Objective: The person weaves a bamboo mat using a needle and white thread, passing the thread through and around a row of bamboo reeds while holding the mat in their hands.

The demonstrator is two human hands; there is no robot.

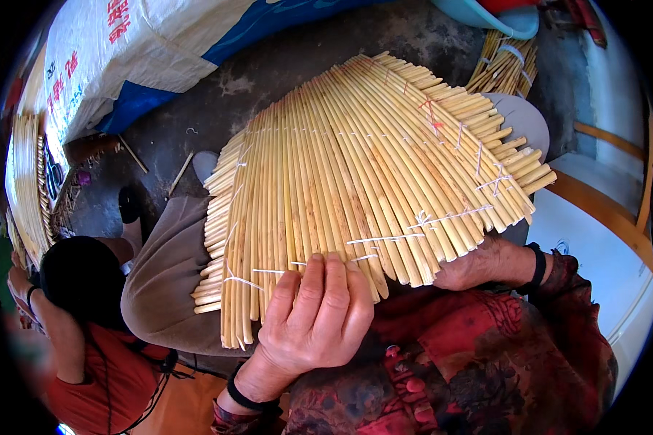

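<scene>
A fan-shaped mat of pale peeled plant stalks (326, 174) lies across my lap. Lines of white string bind its stalks side by side, and a second layer of crosswise stalks sticks out along both sides. My left hand (315, 315) is closed at the mat's near edge, its bent fingers pressed together on the stalks beside a white string (268, 271). The thumb is hidden. Under the near right edge is my right hand (466, 267); the mat covers its fingers. Knotted string ends (422, 219) and a red thread (432, 116) show on top.
Beside me at lower left sits another person in a red top (109, 377), near more bundled stalks (25, 181). A white and blue woven sack (138, 65) stands at the far left. A tied stalk bundle (504, 64) lies below a light blue basin (511, 18). Loose stalks (181, 174) litter the floor.
</scene>
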